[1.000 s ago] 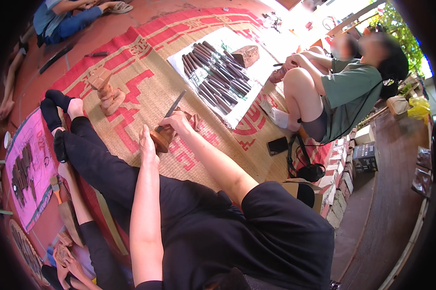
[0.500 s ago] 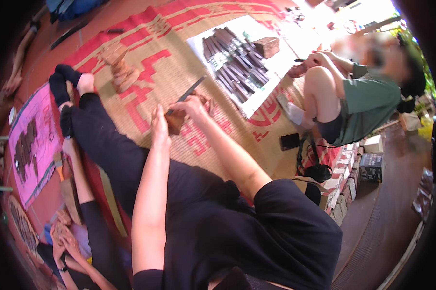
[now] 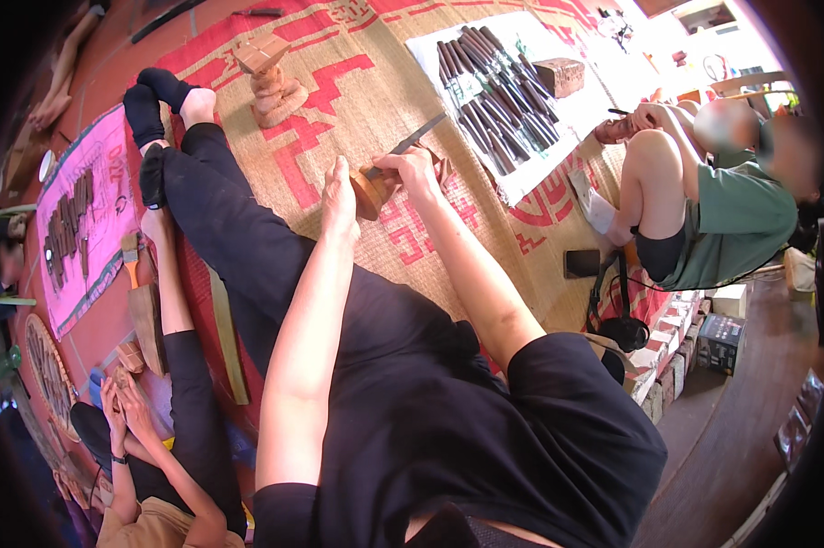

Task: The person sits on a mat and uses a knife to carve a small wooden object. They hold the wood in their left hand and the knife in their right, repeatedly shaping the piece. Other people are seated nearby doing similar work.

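Observation:
Just beyond my legs, both hands are at a brown piece of carved wood (image 3: 368, 199). My left hand (image 3: 341, 203) is closed against its left side, fingers pointing away from me and partly hidden. My right hand (image 3: 412, 172) grips a dark, slim carving chisel (image 3: 419, 134), one end sticking out beyond the fingers to the upper right and the other near the top of the wood. Whether its edge touches the wood I cannot tell. Part of the wood shows behind my right hand.
A woven red and tan mat (image 3: 357, 100) lies beneath. On it are a carved wooden figure (image 3: 273, 87), a white sheet (image 3: 517, 187) of dark-handled chisels, a wooden block (image 3: 560, 77) and a phone (image 3: 582, 264). Co-workers sit right and lower left. A pink cloth (image 3: 88, 279) holds more tools.
The whole view has shifted, so the mat and its objects appear farther right and higher. My hands keep their hold on the wood and the chisel, with the chisel lying at a similar slant.

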Motion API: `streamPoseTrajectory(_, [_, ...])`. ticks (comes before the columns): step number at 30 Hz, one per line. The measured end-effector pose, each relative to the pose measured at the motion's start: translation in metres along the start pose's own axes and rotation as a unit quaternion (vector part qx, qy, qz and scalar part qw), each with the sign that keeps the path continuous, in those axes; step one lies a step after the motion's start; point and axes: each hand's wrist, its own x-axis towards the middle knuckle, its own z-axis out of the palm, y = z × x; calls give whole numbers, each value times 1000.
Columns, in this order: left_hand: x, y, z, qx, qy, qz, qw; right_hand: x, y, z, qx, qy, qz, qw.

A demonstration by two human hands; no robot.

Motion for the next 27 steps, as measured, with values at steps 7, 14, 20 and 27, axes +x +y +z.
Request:
streamPoseTrajectory(7, [-8,1,-3,4,1,-21,1000,-18,-9,11,69,-29,34,997])
streamPoseTrajectory(14, [-12,5,0,1,7,-12,1000,-14,-7,10,74,3,29,997])
streamPoseTrajectory(20, [-14,6,0,-11,16,-33,999,-5,1,3,-3,16,29,999])
streamPoseTrajectory(27, [2,6,-2,-18,12,-45,999,-5,-12,16,3,-32,14,999])
